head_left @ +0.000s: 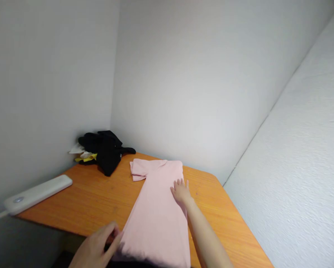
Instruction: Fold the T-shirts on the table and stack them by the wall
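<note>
Lying lengthwise on the tabletop [99, 201], the shirt [161, 208] stretches away from the left hand [94, 243], whose grip curls at the shirt's near left corner, pinching or not I cannot tell; the right hand [181, 191] rests, fingers spread, on its right edge.

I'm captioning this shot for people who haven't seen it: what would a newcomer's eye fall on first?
Probably the pale pink garment, stretched lengthwise on the orange-brown table, with the right hand flat near its right edge and the left hand by its near left corner. Next, likely, the black cloth heap at the far left corner.
</note>
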Motion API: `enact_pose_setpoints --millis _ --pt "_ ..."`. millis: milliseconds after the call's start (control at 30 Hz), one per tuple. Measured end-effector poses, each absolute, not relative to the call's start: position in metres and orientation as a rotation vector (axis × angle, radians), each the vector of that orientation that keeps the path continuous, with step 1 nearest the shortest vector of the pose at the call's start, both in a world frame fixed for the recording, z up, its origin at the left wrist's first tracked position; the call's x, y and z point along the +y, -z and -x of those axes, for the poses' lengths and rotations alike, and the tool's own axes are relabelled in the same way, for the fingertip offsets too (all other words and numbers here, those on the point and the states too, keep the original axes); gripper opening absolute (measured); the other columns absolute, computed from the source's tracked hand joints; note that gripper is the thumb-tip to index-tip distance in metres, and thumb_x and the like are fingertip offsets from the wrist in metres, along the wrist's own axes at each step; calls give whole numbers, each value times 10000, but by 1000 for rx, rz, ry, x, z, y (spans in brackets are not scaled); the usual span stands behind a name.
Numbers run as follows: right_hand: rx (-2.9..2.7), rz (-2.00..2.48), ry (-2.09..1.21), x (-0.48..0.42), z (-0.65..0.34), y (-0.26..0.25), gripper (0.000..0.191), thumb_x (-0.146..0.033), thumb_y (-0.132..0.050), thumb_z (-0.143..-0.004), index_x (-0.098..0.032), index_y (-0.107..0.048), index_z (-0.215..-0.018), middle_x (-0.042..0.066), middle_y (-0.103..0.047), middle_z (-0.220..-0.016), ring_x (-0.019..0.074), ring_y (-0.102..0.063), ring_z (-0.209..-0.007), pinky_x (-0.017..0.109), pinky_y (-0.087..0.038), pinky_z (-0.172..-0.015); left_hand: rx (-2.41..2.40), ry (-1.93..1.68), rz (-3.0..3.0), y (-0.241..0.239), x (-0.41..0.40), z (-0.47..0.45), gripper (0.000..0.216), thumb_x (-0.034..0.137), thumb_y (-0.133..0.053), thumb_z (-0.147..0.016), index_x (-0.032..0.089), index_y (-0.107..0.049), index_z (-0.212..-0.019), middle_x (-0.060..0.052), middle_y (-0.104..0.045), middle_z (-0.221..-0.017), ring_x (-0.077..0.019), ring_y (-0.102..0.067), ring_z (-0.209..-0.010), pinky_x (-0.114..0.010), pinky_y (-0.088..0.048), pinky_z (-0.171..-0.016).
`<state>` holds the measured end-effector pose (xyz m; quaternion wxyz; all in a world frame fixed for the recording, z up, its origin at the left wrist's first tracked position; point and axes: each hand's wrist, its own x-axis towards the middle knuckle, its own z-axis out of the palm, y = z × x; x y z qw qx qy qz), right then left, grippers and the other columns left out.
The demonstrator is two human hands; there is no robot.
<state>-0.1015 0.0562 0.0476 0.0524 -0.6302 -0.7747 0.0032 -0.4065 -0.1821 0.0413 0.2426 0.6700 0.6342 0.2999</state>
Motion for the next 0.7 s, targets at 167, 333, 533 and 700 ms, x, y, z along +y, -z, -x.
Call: enact_pose_setpoints --millis 167,333,533,700 --pt "-2415 1616 28 73 175 -75 427 -333 -362 -965 -156 -534 -1313 125 -528 -1356 228 -448 -1268 362 -277 -1088 1832 -905 -1990 -62 -73 409 221 314 -370 -937 218 -559 -874 -34 -678 -907 -170 -628 -865 -262 -430 -780" --pt "-2473 1448 25 83 259 -72 315 -233 -413 -933 -184 -645 -1140 111 -623 -1135 227 -547 -1088 317 -400 -940 2101 -764 -2004 -52 20 409 205 209 -434 -876 136 -622 -912 -140 -673 -1003 -247 -600 -1000 -334 -412 -890" --pt "-2439 1424 35 97 291 -61 239 -150 -439 -896 -146 -651 -1006 133 -622 -1032 257 -549 -1010 359 -415 -880 2261 -688 -1904 -35 53 407 235 279 -516 -842 96 -646 -911 -209 -661 -1033 -322 -594 -1037 -413 -405 -908" --pt "-2416 1341 -9 103 280 -68 265 -192 -367 -956 -166 -618 -1036 98 -616 -1043 219 -549 -1014 321 -414 -886 2236 -654 -1845 -27 70 427 205 212 -466 -850 131 -648 -896 -154 -692 -987 -255 -643 -967 -326 -441 -820"
